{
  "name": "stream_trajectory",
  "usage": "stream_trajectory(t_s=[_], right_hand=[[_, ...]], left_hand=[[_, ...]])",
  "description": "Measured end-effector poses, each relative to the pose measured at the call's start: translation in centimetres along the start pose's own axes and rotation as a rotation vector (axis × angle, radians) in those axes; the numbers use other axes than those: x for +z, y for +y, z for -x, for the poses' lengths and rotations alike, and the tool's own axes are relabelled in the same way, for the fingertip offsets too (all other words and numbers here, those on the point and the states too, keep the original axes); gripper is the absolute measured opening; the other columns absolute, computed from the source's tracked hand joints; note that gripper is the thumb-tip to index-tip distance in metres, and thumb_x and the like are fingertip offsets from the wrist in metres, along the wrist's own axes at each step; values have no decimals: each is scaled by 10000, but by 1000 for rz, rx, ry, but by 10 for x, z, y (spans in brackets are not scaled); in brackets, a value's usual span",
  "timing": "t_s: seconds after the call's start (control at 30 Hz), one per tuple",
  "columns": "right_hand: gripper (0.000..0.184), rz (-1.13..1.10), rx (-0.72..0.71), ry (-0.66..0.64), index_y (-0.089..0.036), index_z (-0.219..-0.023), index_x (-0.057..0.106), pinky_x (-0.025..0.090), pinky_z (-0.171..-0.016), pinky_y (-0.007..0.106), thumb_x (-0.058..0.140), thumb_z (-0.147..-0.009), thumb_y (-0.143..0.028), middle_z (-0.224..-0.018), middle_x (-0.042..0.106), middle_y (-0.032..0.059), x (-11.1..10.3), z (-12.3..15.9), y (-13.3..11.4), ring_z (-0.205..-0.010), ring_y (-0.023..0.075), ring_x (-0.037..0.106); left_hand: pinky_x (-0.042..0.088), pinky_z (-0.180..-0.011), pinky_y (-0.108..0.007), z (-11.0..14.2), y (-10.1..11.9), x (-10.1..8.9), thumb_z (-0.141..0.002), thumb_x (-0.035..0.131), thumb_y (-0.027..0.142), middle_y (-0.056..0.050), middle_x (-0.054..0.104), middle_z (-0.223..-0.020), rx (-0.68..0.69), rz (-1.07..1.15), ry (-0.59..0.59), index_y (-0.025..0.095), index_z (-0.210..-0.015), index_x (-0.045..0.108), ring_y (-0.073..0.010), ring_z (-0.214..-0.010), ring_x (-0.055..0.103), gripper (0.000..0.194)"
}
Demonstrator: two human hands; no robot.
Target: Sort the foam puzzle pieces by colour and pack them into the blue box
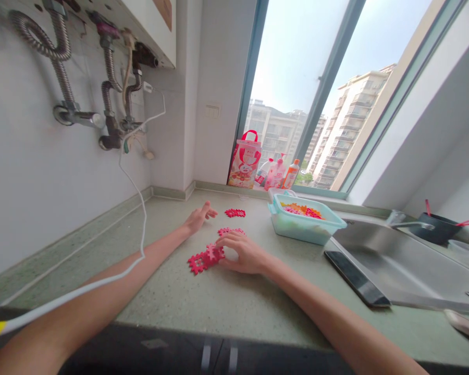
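My right hand point(244, 254) is curled with thumb and fingertips on a pink toothed plastic building piece point(214, 253). This piece touches or overlaps a similar red-pink toothed square point(197, 263) with a cut-out middle at its left; whether the two are joined I cannot tell. Just behind my right fingers lies another flat group of pink toothed pieces point(231, 231), partly hidden by the hand. Farther back on the counter is a third pink toothed group point(235, 213). My left hand point(200, 216) hovers or rests left of these, fingers apart and holding nothing.
A light-blue tub point(300, 229) of colourful toothed pieces stands at the right. Beyond it are a steel sink point(391, 265) and a black phone point(357, 278). Bottles point(275, 173) and a pink bag point(245, 162) line the windowsill. A white cable point(144, 224) crosses above my left forearm.
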State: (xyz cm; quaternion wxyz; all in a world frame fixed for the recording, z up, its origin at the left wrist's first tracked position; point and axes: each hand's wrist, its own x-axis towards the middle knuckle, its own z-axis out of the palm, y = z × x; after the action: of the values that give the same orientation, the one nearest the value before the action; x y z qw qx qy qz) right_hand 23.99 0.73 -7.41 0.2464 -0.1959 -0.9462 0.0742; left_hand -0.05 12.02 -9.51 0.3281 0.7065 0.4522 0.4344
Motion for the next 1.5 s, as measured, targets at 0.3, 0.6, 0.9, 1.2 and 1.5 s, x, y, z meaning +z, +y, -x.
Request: stream_trajectory(t_s=[0.3, 0.6, 0.9, 1.2, 1.5], right_hand=[[203, 20, -39, -21, -249, -1069, 744, 530, -972, 359, 764, -937, -401, -1017, 775, 49, 11, -3, 3, -1014, 214, 700], [168, 627, -25, 437, -289, -1087, 764, 449, -1068, 409, 731, -944, -370, -1191, 779, 49, -86, 35, 44, -1146, 231, 688], [337, 933, 595, 954, -228, -1142, 742, 427, -982, 421, 603, -988, -493, -1158, 785, 102, -173, 128, 107, -1086, 292, 667], [517, 782, 919, 416, -246, -981, 830, 442, -971, 447, 423, -1045, -558, -1164, 783, 117, -153, 125, 116, -1164, 326, 625], [409, 881, 788, 544, -203, -1148, 804, 425, -1072, 536, 483, -1039, -432, -1405, 685, 138, -145, 106, 103, -1302, 357, 553]], left_hand=[[496, -964, -435, 0, -3, -1, -943, 153, 869, -134, 803, -1027, -4, 10, -26, 158, -1024, 815, -303, -993, 681, 975], [484, -1002, -476, 2, 0, -7, -927, 150, 885, -137, 799, -1088, -19, -40, -61, 176, -1082, 815, -332, -1041, 673, 984], [489, -1010, -492, -1, -2, -7, -895, 146, 922, -145, 800, -1081, -14, -48, -79, 187, -1053, 826, -355, -1058, 692, 1014], [484, -1051, -479, -4, -12, -4, -885, 191, 944, -150, 798, -1106, -30, -25, -127, 168, -1083, 813, -340, -1106, 691, 1014], [486, -1035, -460, 6, 7, -1, -943, 371, 801, -131, 776, -1196, 115, -271, -106, 204, -1096, 798, -346, -1145, 677, 750]])
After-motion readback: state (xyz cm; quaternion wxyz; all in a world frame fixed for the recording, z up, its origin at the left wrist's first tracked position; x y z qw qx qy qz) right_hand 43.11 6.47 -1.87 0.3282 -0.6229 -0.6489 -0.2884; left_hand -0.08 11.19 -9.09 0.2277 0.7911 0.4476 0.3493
